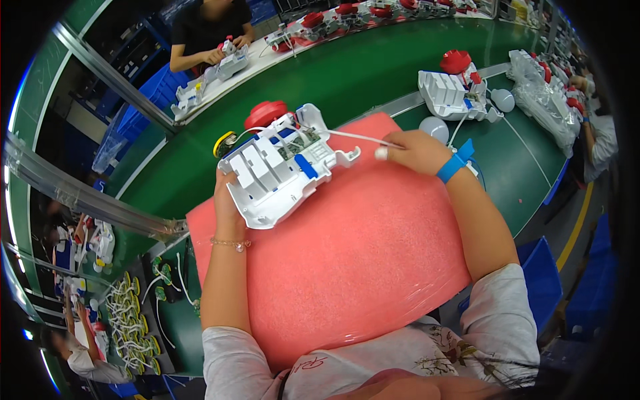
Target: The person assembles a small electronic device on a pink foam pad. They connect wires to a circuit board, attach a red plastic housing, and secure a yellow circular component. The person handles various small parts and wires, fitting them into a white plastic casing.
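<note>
Pink foam (360, 257) spreads below the held housing (272, 179) — wired boards (131, 320) left.

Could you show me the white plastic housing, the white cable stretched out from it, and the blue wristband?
White plastic housing (277, 188): head view, on the middle of its shell.
White cable (363, 137): head view, midway along its straight stretch.
Blue wristband (455, 164): head view, on the band across the wrist.

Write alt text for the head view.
A person's left hand holds a white housing with a red part while the right hand pinches a white cable running from it. A pink foam pad lies below; another person works across the green surface.
</note>
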{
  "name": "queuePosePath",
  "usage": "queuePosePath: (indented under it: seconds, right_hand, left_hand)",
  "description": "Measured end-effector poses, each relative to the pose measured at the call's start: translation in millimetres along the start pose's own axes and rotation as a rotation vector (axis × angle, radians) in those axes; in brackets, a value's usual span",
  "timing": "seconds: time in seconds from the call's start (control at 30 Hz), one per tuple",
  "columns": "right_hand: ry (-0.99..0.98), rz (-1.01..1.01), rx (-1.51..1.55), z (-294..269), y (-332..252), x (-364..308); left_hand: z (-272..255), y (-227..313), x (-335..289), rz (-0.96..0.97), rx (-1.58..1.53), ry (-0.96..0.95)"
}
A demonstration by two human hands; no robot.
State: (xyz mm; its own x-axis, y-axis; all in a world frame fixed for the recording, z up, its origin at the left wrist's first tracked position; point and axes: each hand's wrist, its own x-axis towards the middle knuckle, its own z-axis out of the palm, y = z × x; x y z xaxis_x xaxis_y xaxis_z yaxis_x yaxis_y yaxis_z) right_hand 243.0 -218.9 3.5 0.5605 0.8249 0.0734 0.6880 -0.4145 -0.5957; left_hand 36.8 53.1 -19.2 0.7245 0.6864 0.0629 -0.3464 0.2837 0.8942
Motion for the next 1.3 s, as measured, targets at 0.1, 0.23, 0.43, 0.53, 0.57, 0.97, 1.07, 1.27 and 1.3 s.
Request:
queuePosePath:
  seconds: [0.1, 0.23, 0.43, 0.53, 0.57, 0.97, 1.07, 1.27, 1.3]
  right_hand:
    - [0.24, -0.203, -0.225, 1, 10, 1]
    - [0.494, -0.27, -0.327, 1, 25, 9]
    - [0.545, -0.13, -0.364, 9, 41, 15]
    - [0.495, -0.071, -0.314, 13, 49, 20]
    - [0.464, -0.054, -0.305, 14, 50, 21]
    - [0.617, -0.07, -0.45, -8, 51, 6]
    - [0.708, -0.048, -0.456, -15, 60, 4]
    - [0.699, 0.136, -0.5, -15, 77, 3]
    - [0.656, 0.196, -0.533, -13, 83, 5]
  left_hand:
    - [1, -3, 23, 0.039, 0.028, 0.003]
    - [-9, -8, 57, 0.113, 0.052, -0.002]
    - [-26, -14, 102, 0.242, 0.02, 0.151]
    - [-31, -12, 110, 0.287, 0.042, 0.173]
    - [-36, -14, 115, 0.304, 0.024, 0.186]
    - [-40, -29, 123, 0.108, 0.367, 0.406]
    - [-57, -27, 120, 0.164, 0.346, 0.217]
    - [-47, -34, 112, 0.358, 1.335, 0.115]
    - [-36, -29, 107, 0.3, 1.317, 0.118]
